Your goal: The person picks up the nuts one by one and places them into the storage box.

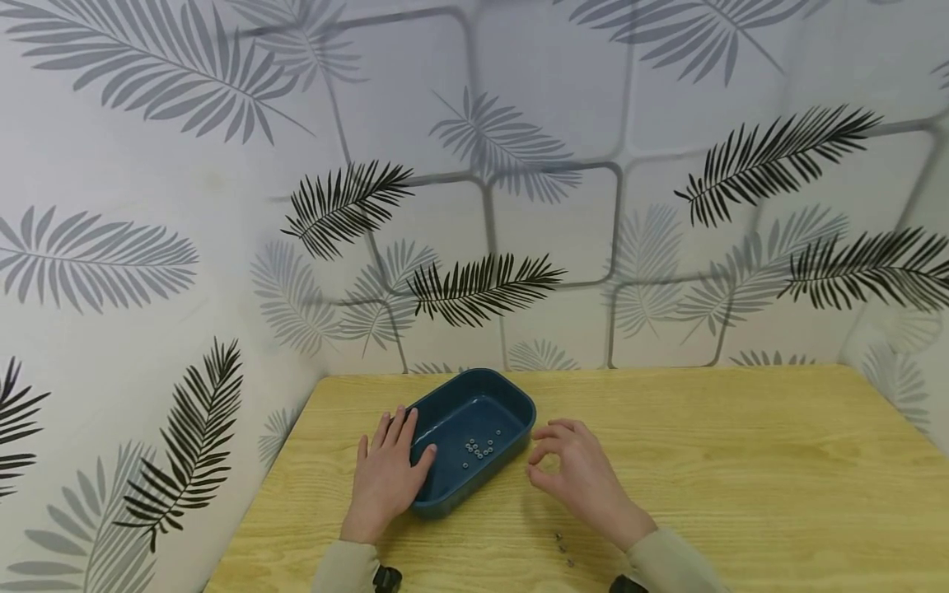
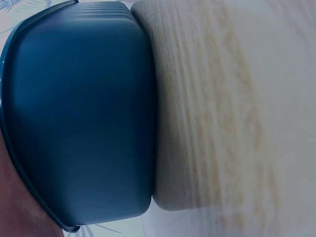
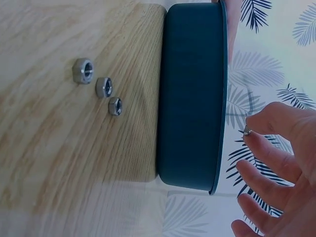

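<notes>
Loose hex nuts (image 3: 97, 85): three in the right wrist view, on the wooden tabletop (image 1: 741, 461) near the person, beside the right forearm, awaiting pickup. Right hand (image 1: 574, 469): beside the bin's near right corner, thumb and forefinger pinching one small nut (image 3: 247, 131), other fingers relaxed. Step judged: transfer into bin; next move calls for carrying the nut over the rim and releasing. Left hand (image 1: 387, 473): flat, fingers straight, steadying the bin's left wall. Blue plastic bin (image 1: 519, 403): a cluster of nuts (image 1: 479, 449) on its floor.
</notes>
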Tool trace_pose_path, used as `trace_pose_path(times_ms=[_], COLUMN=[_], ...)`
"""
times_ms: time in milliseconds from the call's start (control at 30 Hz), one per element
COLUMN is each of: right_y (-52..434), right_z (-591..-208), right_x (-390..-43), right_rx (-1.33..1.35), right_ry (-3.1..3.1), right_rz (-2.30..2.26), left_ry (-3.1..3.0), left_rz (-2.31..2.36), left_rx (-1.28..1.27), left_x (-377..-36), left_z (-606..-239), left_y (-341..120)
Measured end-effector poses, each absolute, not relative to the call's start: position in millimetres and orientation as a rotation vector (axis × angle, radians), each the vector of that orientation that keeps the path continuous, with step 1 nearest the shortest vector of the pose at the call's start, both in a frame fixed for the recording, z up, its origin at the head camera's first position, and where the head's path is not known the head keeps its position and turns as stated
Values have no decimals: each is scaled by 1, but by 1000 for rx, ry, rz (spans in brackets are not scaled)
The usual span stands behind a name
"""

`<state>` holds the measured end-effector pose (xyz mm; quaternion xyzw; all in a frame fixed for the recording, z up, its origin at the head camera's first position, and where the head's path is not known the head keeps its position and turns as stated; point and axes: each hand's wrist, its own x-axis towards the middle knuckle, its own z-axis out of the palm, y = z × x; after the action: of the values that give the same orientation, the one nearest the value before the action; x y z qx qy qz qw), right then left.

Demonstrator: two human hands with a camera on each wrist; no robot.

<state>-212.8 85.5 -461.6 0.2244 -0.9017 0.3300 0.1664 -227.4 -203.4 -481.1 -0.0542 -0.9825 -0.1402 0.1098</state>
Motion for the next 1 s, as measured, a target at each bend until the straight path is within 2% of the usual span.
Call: trace_pose_path(times_ms=[1000], right_y=[56], right_z=[-449], right_x=[-248], right_rx=[606], right_ry=[-2505], right_rz=[972], left_ry=[-2895], left_rz=[-420], left_rx=[-156], left_x=[-227], left_z=[-480], left_y=[-202])
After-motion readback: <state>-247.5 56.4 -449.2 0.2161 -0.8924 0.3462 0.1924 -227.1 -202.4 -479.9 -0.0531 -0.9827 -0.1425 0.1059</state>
